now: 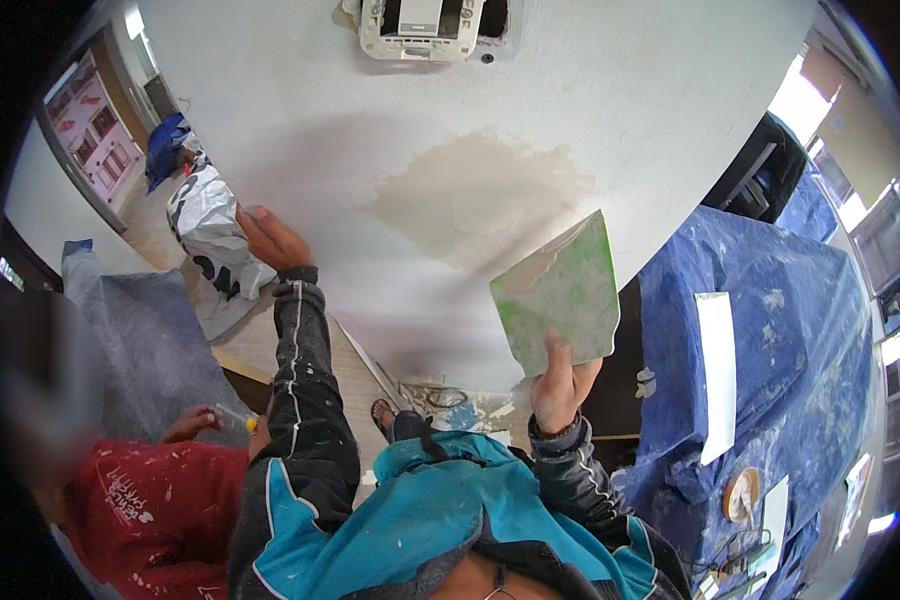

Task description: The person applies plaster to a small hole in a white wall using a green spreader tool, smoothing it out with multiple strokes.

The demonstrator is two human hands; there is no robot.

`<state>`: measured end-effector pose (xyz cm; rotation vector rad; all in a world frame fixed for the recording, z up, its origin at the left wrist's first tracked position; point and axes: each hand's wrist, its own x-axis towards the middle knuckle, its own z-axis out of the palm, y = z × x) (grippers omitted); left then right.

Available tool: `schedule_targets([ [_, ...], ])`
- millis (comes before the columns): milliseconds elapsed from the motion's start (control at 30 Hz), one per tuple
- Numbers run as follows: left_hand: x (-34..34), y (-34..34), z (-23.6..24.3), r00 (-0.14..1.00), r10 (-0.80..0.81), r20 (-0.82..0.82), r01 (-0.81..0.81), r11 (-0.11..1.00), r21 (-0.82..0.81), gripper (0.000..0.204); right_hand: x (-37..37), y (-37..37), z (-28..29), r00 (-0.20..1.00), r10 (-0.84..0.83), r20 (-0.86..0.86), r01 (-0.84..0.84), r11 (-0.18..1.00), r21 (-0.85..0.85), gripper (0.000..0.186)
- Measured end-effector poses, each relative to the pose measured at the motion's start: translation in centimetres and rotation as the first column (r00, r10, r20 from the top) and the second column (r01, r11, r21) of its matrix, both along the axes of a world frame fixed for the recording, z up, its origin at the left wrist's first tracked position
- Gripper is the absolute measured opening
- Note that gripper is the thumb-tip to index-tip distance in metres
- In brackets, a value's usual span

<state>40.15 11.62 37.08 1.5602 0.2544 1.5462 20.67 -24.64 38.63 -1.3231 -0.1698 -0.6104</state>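
Observation:
My right hand (pixel 562 388) grips the lower edge of a green, flat, smeared plate (pixel 560 300), thumb on its face. The plate is tilted against or just in front of the white wall (pixel 390 130); I cannot tell if it touches. Beige filler (pixel 480 195) is spread in a rough patch on the wall above and left of the plate. My left hand (pixel 275 241) lies at the wall's left edge with fingers stretched out, right beside a white plastic bag (pixel 210 225) with black print. Whether its fingertips touch the bag is not clear.
A white fixture frame (pixel 420 30) sits in a wall opening above. At left, a person in a red top (pixel 160 520) stands close by, near a grey-blue draped sheet (pixel 150 320). Blue sheeting (pixel 780 350) at right carries a white strip (pixel 716 380) and a round tub (pixel 741 495).

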Motion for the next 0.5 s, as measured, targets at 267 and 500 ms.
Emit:
schedule_targets([
  [267, -0.3, -2.3, 1.6, 0.995, 0.091, 0.03, -0.09, 0.995, -0.042, 0.061, 0.4, 0.8, -0.6, 1.0, -0.009, -0.009, 0.011, 0.973, 0.231, 0.041],
  [500, 1.1, -2.8, 1.0, 0.984, 0.174, -0.021, -0.175, 0.981, -0.081, 0.057, 1.0, 0.6, -1.5, 1.0, -0.019, -0.008, 0.02, 0.967, 0.255, 0.036],
])
